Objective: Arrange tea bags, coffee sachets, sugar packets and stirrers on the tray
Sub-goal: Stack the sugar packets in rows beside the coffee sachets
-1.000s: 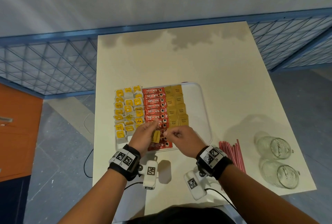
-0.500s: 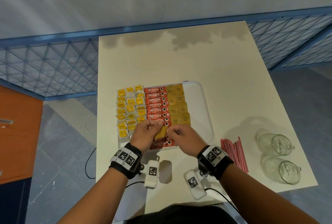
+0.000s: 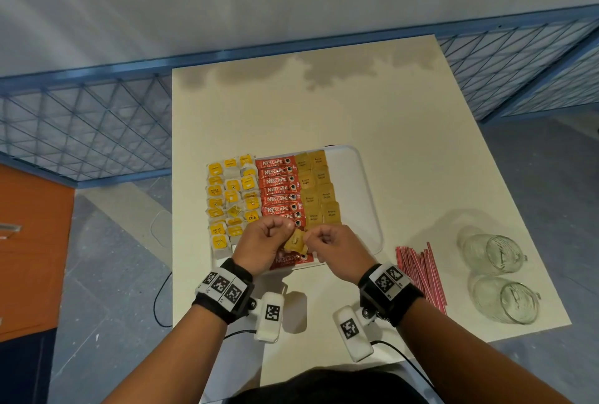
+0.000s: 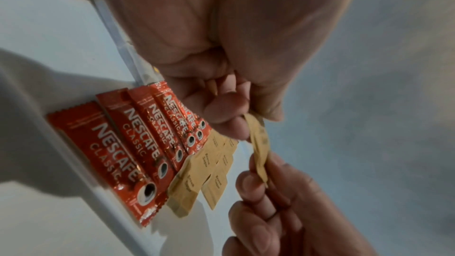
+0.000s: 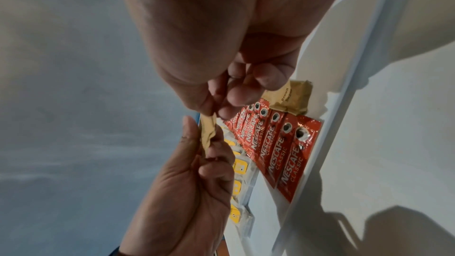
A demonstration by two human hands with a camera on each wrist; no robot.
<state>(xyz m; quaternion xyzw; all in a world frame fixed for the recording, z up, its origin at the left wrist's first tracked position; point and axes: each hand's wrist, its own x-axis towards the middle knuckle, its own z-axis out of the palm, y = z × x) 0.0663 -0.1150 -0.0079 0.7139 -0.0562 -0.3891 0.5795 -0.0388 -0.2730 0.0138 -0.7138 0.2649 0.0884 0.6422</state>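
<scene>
A white tray holds yellow tea bags on its left, red coffee sachets in the middle and brown sugar packets to their right. Just above the tray's near edge, both hands pinch one brown sugar packet between them. My left hand grips its upper end, and my right hand pinches the other end. The other fingers of both hands are curled. Red stirrers lie in a bundle on the table right of the tray.
Two glass jars lie on their sides near the table's right edge. The tray's right strip is bare. A blue mesh fence runs behind and beside the cream table. An orange cabinet stands at the left.
My right hand has closed in from the right and taken hold of the sugar packet that my left hand was holding. Both hands now pinch it together.
</scene>
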